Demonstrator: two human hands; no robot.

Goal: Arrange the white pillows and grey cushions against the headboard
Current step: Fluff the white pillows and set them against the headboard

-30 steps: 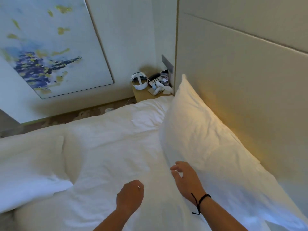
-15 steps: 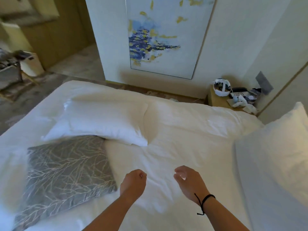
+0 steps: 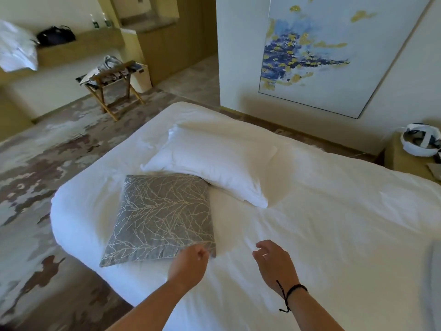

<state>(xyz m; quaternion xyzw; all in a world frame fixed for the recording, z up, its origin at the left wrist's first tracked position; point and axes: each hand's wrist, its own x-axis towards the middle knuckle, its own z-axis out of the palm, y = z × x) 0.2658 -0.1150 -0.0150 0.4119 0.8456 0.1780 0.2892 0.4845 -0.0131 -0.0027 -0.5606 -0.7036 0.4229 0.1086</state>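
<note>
The grey cushion lay flat at ten o'clock, a white pillow touching its far edge. The left hand, fingers curled, reached its near corner; whether it pinched, I couldn't tell. The right hand hovered, loosely spread. A one-corner grab risked the cushion flopping or dragging the duvet.

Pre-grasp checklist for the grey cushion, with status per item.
1. Grey cushion reachable: ok, it lies flat on the bed just ahead of the left hand.
2. Left hand on the cushion's near corner: cannot tell, the curled fingers overlap its edge but any grip is hidden.
3. Right hand free: ok, fingers relaxed, holding nothing, above the sheet.
4. Cushion free to lift: ok on top; the white pillow meets its far edge, overlap unclear.
5. Headboard spot ready: cannot tell, the headboard is out of view.
</note>
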